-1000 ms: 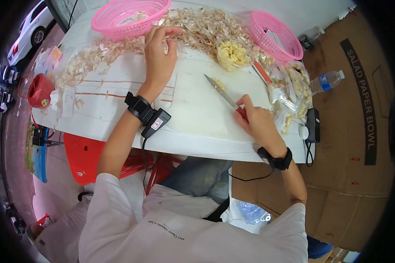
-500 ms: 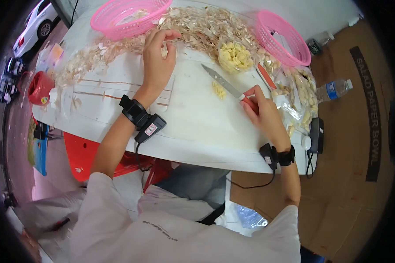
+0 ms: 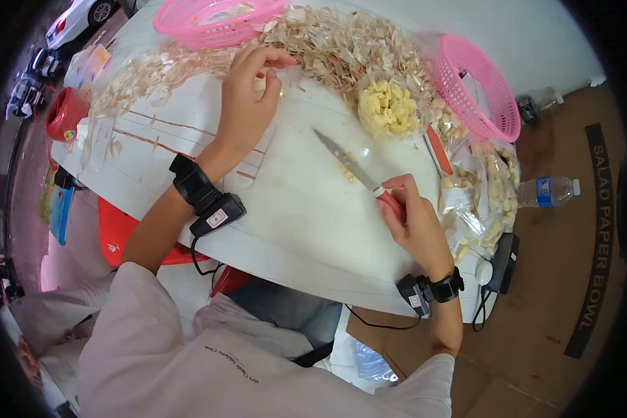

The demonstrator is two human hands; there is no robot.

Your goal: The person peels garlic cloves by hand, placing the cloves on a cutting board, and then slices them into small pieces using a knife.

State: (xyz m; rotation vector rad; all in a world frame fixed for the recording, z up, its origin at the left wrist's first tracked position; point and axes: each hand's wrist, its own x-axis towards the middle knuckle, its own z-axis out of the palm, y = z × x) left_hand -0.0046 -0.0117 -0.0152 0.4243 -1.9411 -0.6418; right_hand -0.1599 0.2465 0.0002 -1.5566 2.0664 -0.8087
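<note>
My right hand [image 3: 414,226] is closed round the red handle of a knife [image 3: 348,164], whose blade points up and to the left over the white table. Partly under the blade lies a small pile of cut yellow pieces [image 3: 350,169]. My left hand [image 3: 252,94] hovers at the near edge of the dry peels [image 3: 341,45], its fingers curled and thumb near the index finger. Whether it pinches anything is too small to tell. A bag of peeled cloves [image 3: 389,106] stands above the knife.
Pink baskets stand at the back left [image 3: 216,31] and back right [image 3: 475,90]. A red-handled tool [image 3: 439,150] lies beside bags of cloves [image 3: 494,174]. A water bottle [image 3: 549,191] is at the right, a red container [image 3: 67,115] at the left.
The camera view has turned and shifted. My right hand still holds the knife, and its blade now lies across more of the cut pieces. My left hand keeps its curled pose near the peels.
</note>
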